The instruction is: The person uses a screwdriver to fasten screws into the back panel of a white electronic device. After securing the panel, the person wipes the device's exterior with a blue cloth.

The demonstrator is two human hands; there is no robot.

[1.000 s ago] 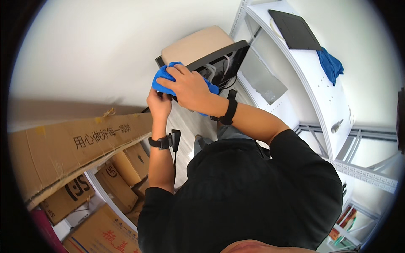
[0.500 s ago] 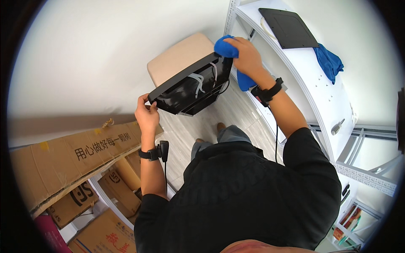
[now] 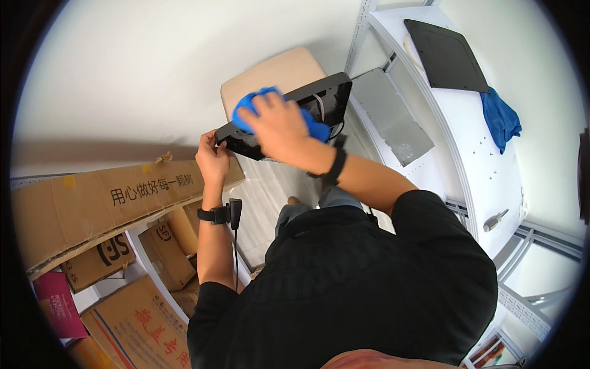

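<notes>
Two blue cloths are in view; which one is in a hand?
The blue cloth under the right hand, pressed onto the black panel that the left hand steadies. The other cloth lies untouched on the white shelf.

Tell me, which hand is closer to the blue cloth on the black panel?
The right hand: it presses flat on the blue cloth. The left hand is away from the cloth, gripping the lower-left corner of the black panel.

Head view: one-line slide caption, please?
Right hand presses blue cloth on a black panel held by left hand.
</notes>
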